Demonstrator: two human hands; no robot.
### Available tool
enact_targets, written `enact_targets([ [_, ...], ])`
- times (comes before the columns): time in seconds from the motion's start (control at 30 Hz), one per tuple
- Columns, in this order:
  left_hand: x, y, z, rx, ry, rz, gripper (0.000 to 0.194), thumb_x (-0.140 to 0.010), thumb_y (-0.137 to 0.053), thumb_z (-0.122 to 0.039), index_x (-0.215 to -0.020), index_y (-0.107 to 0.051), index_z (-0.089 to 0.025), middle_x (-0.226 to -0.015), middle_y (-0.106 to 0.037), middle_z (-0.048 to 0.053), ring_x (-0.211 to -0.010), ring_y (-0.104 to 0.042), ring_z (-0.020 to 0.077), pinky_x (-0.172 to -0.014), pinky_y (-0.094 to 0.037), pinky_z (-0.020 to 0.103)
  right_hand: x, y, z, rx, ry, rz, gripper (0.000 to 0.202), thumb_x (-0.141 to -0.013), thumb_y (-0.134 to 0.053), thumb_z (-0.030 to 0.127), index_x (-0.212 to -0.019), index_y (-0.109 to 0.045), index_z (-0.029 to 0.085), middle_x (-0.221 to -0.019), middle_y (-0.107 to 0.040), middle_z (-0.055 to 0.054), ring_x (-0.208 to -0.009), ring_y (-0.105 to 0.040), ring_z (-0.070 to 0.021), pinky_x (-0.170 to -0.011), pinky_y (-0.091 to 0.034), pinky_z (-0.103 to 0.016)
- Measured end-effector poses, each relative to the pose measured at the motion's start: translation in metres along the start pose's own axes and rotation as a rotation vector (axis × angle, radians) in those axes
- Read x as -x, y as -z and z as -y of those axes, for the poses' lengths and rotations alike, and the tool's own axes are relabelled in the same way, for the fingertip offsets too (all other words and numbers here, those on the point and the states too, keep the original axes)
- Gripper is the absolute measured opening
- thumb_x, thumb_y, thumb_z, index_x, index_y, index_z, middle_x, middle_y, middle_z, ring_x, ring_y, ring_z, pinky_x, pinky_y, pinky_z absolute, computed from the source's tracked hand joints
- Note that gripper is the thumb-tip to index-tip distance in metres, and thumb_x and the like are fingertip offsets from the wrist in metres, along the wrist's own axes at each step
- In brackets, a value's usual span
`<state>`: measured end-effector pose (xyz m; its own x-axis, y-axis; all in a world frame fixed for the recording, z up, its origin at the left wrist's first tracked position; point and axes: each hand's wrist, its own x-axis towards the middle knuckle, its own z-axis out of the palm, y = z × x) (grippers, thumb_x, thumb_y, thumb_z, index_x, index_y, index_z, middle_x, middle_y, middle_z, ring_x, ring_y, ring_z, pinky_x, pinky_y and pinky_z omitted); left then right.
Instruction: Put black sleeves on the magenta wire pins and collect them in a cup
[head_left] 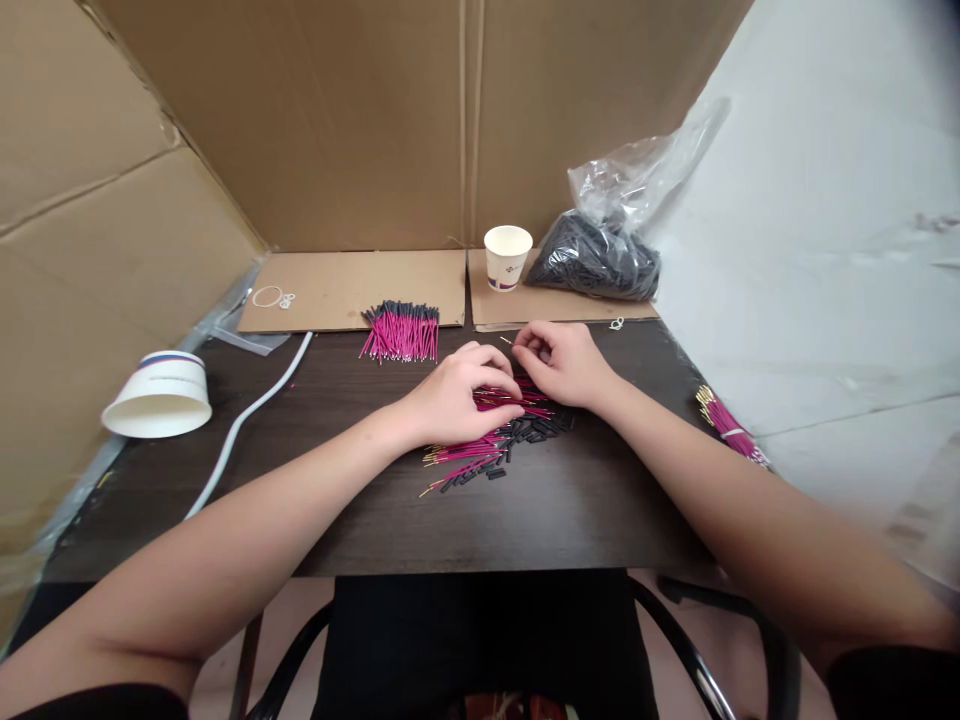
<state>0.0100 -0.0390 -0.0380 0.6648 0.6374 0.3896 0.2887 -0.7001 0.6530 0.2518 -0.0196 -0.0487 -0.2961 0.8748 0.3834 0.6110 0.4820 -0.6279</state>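
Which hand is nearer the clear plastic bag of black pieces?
Right. The right hand is in front of the clear plastic bag, slightly left; the left hand is farther left and farther away.

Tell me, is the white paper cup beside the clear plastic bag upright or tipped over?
Upright: the white paper cup stands on the brown cardboard sheet, its round mouth facing up and its narrower base down.

The dark brown, wood-grained flat tabletop (600, 520) is finished smooth with a faint sheen. Thin magenta plastic-looking wires (471, 452) are tipped with shiny gold metal; short black tubes (534, 431) are finished matt. Matt cardboard is seen in the tall brown panel (337, 130), crinkled glossy plastic in the transparent bag (630, 180).
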Motion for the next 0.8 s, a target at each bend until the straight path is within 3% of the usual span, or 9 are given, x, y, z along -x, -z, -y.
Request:
enact_targets([
  [0.2, 0.003, -0.009, -0.001, -0.031, -0.032, 0.046, 0.008, -0.098, -0.09, -0.031, -0.105, -0.094, -0.029, -0.114, -0.08, 0.009, -0.108, -0.069, 0.0285, -0.102, -0.06, 0.05, -0.001, -0.004, -0.003, -0.017, -0.025, 0.035, 0.015, -0.098, -0.068, 0.028, -0.088, -0.076, 0.02, -0.071, -0.072, -0.001, -0.061, -0.055, -0.0141, -0.069, -0.044, -0.031],
  [0.6, 0.004, -0.014, -0.005, -0.151, -0.086, 0.084, 0.013, -0.104, -0.08, -0.023, -0.101, -0.093, -0.028, -0.109, -0.08, 0.008, -0.107, -0.068, 0.0286, -0.106, -0.056, 0.051, -0.002, -0.006, -0.003, 0.019, 0.004, 0.09, 0.013, -0.099, -0.069, 0.025, -0.09, -0.076, 0.019, -0.072, -0.073, -0.001, -0.063, -0.062, -0.015, -0.07, -0.044, -0.031],
  [0.8, 0.002, -0.013, -0.008, -0.256, -0.151, 0.146, 0.018, -0.108, -0.072, -0.022, -0.1, -0.089, -0.023, -0.104, -0.083, 0.008, -0.104, -0.069, 0.0273, -0.097, -0.051, 0.046, -0.002, -0.006, -0.003, 0.029, -0.011, 0.105, 0.012, -0.1, -0.07, 0.024, -0.09, -0.075, 0.019, -0.073, -0.073, -0.001, -0.065, -0.062, -0.0149, -0.071, -0.044, -0.031],
])
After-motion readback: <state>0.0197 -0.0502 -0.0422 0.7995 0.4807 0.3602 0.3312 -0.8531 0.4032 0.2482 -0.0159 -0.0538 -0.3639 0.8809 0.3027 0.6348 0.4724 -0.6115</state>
